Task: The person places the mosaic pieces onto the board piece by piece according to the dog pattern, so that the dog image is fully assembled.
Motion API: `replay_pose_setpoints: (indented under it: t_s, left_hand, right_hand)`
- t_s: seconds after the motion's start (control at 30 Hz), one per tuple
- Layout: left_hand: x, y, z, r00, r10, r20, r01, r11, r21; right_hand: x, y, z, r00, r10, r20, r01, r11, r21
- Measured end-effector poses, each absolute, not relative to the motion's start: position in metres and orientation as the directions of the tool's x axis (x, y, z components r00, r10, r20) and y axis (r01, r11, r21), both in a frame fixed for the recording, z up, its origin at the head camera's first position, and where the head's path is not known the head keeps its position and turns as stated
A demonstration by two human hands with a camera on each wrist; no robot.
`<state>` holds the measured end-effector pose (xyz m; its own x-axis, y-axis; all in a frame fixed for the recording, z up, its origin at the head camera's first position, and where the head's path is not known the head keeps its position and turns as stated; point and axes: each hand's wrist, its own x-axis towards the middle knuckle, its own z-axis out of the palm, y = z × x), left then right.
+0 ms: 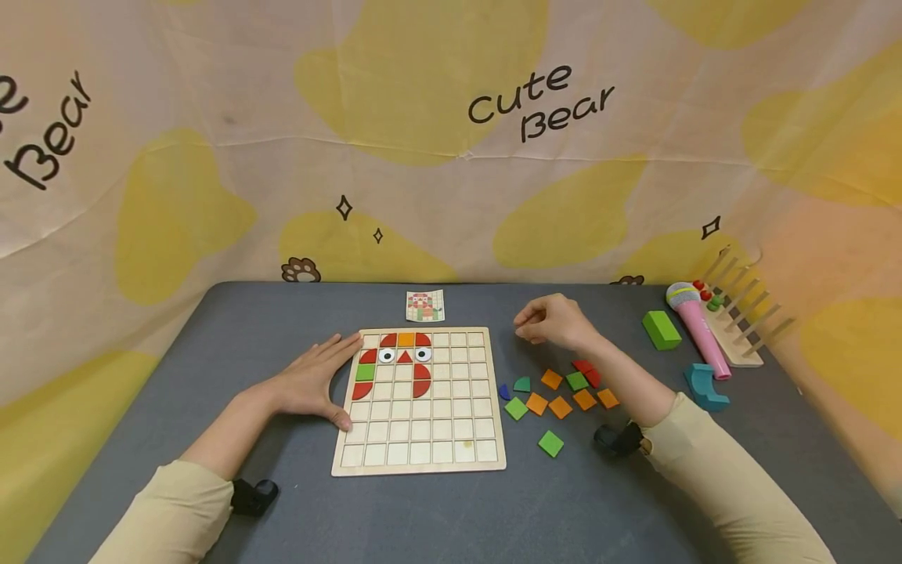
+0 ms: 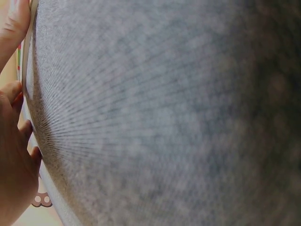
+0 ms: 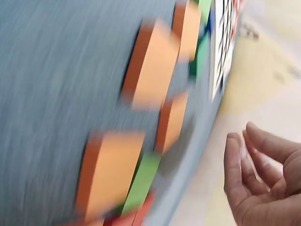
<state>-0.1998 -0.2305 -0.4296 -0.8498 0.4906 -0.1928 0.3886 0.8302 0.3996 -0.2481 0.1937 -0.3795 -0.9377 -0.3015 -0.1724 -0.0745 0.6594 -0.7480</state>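
Note:
A wooden grid board (image 1: 420,431) lies on the table with colored pieces in its upper left cells: red curved pieces (image 1: 421,381), an orange square (image 1: 406,340), a green square (image 1: 366,372), a red triangle (image 1: 405,357) and two eye pieces (image 1: 386,356). My left hand (image 1: 306,381) rests along the board's left edge, fingers spread and thumb low on the rim. My right hand (image 1: 553,321) hovers right of the board's top corner. Its fingers are loosely bent; in the right wrist view nothing shows between thumb and fingertips.
Loose pieces lie right of the board: orange squares (image 1: 560,406), green squares (image 1: 551,444), red pieces (image 1: 587,371). A pattern card (image 1: 425,306) sits behind the board. Far right are a green block (image 1: 662,330), a pink microphone (image 1: 705,337), a teal arch (image 1: 705,388) and a pegged rack (image 1: 747,356).

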Motion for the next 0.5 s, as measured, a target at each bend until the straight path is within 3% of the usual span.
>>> replay_pose_setpoints:
  t_s: [0.3,0.5]
  left_hand:
    - [-0.200,-0.231,-0.430,-0.851,0.488,-0.192,0.389,0.833,0.392]
    - [-0.199,-0.231,-0.430,-0.852,0.483,-0.200,0.380,0.836,0.396]
  right_hand:
    - [-0.269,0.269,-0.375,-0.896,-0.402,-0.192,-0.158,0.690,-0.706]
    - [-0.272,0.292,-0.379,-0.795,-0.490,-0.358,-0.134,0.717,-0.684]
